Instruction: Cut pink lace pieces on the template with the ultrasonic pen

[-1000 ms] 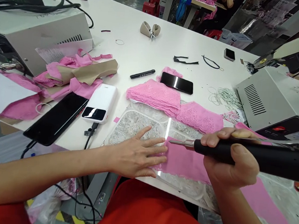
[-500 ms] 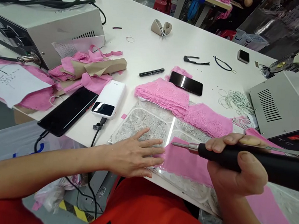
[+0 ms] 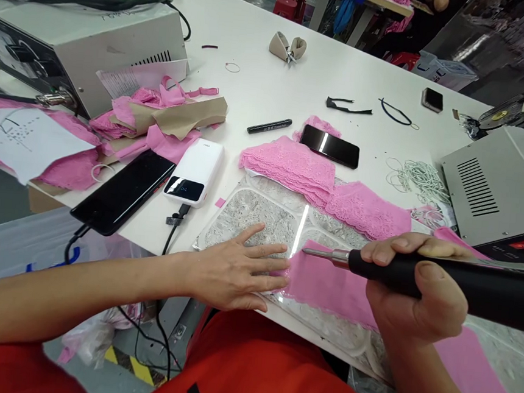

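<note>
My left hand [image 3: 241, 270] lies flat with its fingers spread. Its fingertips press on the left end of a pink fabric strip [image 3: 327, 288], on a clear-coated, stone-patterned mat [image 3: 260, 212]. In my right hand [image 3: 419, 290] is a thick black handheld tool [image 3: 388, 273] with a slim metal tip, which looks like an ultrasonic welder. That tip points left, at the strip's upper left part close to my left fingertips; whether it touches the fabric I cannot tell. Stacked pink lace pieces [image 3: 287, 165] lie just beyond the mat's middle, with another lace piece [image 3: 368, 211] to their right.
Left of the mat are a white power bank [image 3: 195, 169] and a black phone [image 3: 122, 193], both cabled. A second phone [image 3: 329, 146] and a marker [image 3: 269, 126] lie behind the lace. Grey machine boxes [image 3: 118, 55] stand at both sides. Pink garments [image 3: 159, 114] lie left.
The camera view has shifted slightly, so the table appears a little further right. Both hands, the tool and the fabric keep nearly the same places.
</note>
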The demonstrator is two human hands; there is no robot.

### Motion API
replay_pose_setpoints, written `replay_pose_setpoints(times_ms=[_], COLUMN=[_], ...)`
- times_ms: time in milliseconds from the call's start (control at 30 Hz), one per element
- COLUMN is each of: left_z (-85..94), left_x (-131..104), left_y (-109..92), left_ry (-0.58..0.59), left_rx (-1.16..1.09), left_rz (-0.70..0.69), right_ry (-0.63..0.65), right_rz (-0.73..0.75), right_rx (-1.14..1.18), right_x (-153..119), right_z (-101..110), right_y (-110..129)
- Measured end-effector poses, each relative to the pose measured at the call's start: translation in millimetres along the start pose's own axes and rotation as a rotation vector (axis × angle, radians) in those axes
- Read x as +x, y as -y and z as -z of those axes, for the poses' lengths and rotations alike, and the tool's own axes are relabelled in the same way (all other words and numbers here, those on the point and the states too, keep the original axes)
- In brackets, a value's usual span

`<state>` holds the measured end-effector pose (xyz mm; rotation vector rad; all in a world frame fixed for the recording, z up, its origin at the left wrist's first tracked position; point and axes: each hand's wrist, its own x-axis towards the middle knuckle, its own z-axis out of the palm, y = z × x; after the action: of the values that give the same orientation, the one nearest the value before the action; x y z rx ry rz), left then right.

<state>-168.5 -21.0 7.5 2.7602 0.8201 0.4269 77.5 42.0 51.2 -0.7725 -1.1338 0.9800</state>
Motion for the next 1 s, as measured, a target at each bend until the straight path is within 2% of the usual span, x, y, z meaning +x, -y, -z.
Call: replay_pose_setpoints(times_ms=[267,700,1000], left_z=[0.7,-2.2,-0.9], left_x=[-11,-15,-28], left_y=[-6,-9,-13], left_ry=[-0.038,-0.06,-0.085], left_rx=[0.009,0.018,0.042], left_rz=[-0.032,-0.026,-0.054], right_ry=[0.046,0.085,0.101], right_rz=[-0.066,-0.063,-0.115], right_rx=[0.029,0.042,0.104], right_x=[-8,-10,-19], right_z=[-4,-8,-12], right_y=[10,6,14])
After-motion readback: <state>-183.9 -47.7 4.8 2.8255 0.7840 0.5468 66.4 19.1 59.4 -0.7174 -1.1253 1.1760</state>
